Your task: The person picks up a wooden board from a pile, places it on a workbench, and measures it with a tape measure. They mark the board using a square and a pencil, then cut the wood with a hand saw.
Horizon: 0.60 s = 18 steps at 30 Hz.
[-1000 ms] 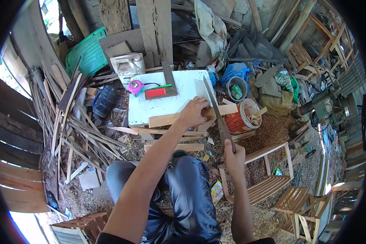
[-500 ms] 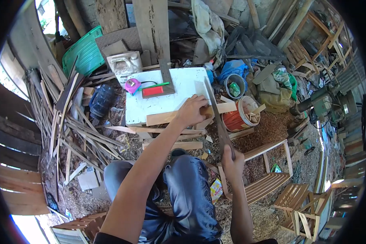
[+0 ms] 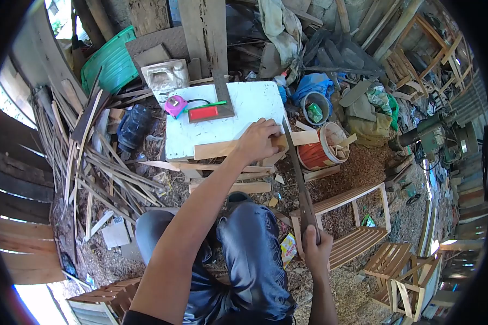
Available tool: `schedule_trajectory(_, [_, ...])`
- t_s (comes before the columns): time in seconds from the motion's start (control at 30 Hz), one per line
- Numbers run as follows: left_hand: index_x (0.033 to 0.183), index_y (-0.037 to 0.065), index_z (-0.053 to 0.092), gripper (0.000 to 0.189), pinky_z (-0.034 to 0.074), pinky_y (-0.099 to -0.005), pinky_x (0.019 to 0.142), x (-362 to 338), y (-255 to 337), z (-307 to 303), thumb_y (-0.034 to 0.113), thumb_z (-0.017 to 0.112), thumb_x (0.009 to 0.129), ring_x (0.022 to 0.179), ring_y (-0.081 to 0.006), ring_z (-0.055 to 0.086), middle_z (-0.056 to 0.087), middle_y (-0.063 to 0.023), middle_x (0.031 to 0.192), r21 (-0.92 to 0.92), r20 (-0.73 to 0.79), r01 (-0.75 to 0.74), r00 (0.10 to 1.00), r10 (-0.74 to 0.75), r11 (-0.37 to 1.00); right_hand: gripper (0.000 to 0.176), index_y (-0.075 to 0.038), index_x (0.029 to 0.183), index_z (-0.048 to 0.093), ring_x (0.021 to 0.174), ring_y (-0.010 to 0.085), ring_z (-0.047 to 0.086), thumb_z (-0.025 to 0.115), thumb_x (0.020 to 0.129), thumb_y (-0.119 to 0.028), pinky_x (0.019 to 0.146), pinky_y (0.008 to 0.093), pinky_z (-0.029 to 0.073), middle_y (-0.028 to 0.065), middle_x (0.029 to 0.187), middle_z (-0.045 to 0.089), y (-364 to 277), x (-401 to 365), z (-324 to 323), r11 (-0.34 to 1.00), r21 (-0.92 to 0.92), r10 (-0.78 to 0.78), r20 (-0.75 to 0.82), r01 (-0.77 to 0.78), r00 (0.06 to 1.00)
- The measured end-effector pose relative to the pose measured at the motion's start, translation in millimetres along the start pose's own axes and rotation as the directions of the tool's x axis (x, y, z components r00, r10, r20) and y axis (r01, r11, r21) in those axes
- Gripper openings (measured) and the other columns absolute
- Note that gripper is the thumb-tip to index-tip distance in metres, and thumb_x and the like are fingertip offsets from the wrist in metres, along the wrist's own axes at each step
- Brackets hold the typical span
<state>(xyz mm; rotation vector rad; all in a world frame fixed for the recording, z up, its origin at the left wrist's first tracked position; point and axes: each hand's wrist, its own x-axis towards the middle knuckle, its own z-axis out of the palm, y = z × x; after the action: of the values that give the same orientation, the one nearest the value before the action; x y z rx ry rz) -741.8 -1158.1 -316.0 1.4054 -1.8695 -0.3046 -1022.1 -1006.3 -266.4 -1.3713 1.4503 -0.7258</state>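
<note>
Left hand point(image 3: 256, 142) pins plank point(image 3: 228, 147); right hand point(image 3: 315, 250) grips saw point(image 3: 297, 172).

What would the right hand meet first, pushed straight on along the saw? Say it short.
Probably the wood strip where the saw crosses it, by the left hand; depth is unclear.

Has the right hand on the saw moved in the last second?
Yes. The right hand has drawn the saw back toward the person's body, away from the orange bucket beside the white board. The left hand grips the wooden strip.
</note>
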Motion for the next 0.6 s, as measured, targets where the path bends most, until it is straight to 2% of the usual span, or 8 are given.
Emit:
schedule_trajectory(0.1, [0.082,0.005,0.06,0.031,0.047,-0.0385,0.078,2.3,1.5,-0.7,0.02,0.08,0.063,0.085,-0.0286,0.054,0.058,-0.0075,0.089,0.016,-0.011,-0.024,1.0,0.024,1.0,0.046,0.0,0.061,0.051,0.051,0.0045,0.036,0.056,0.096,-0.03,0.046,0.028,0.027,-0.0029,0.051,0.041,-7.5,42.1,16.9,0.997,-0.023,-0.073,-0.002,0.072,0.997])
schedule_trajectory(0.17, [0.082,0.005,0.06,0.031,0.046,-0.0386,0.078,2.0,0.6,-0.1,0.02,0.08,0.064,0.086,-0.0287,0.054,0.058,-0.0075,0.089,0.034,-0.031,-0.037,0.999,0.038,0.999,0.047,0.0,0.06,0.05,0.051,0.005,0.035,0.055,0.096,-0.031,0.045,0.0288,0.027,-0.0029,0.051,0.041,-5.3,84.8,33.7,0.987,0.061,-0.149,0.019,0.148,0.989])
schedule_trajectory(0.27, [0.082,0.005,0.06,0.032,0.046,-0.0389,0.079,2.1,-1.1,0.1,0.021,0.081,0.064,0.087,-0.0291,0.054,0.058,-0.0075,0.09,0.027,-0.016,-0.015,1.0,0.016,1.0,0.048,-0.001,0.059,0.051,0.05,0.0054,0.036,0.055,0.096,-0.032,0.045,0.0292,0.028,-0.003,0.051,0.042,-29.8,105.9,41.9,0.987,0.053,-0.154,0.027,0.153,0.988])
schedule_trajectory(0.37, [0.082,0.005,0.059,0.033,0.046,-0.0391,0.079,3.0,0.1,0.6,0.021,0.081,0.063,0.087,-0.0291,0.054,0.058,-0.0074,0.09,0.048,-0.006,0.0,1.0,0.0,0.999,0.047,-0.001,0.06,0.052,0.05,0.0048,0.037,0.055,0.095,-0.031,0.044,0.0285,0.028,-0.0033,0.051,0.043,-18.6,87.4,32.5,0.989,0.129,-0.076,0.05,0.069,0.996])
schedule_trajectory(0.5, [0.081,0.005,0.059,0.031,0.046,-0.0393,0.078,1.4,4.9,-3.8,0.02,0.08,0.064,0.087,-0.029,0.053,0.058,-0.0074,0.089,0.011,-0.018,0.002,1.0,-0.002,1.0,0.044,-0.001,0.062,0.054,0.049,0.0034,0.039,0.057,0.095,-0.03,0.044,0.0267,0.028,-0.0043,0.052,0.044,6.7,18.9,0.2,0.999,0.048,0.01,0.002,-0.01,1.0])
schedule_trajectory(0.6, [0.081,0.005,0.058,0.03,0.046,-0.0391,0.078,2.8,0.0,-1.9,0.019,0.08,0.065,0.087,-0.0288,0.053,0.058,-0.0073,0.09,0.001,0.007,-0.005,1.0,0.005,1.0,0.043,-0.001,0.062,0.054,0.049,0.0035,0.04,0.057,0.094,-0.029,0.044,0.0264,0.028,-0.0041,0.052,0.044,8.7,-6.1,-7.7,1.0,0.002,-0.004,0.006,0.004,1.0])
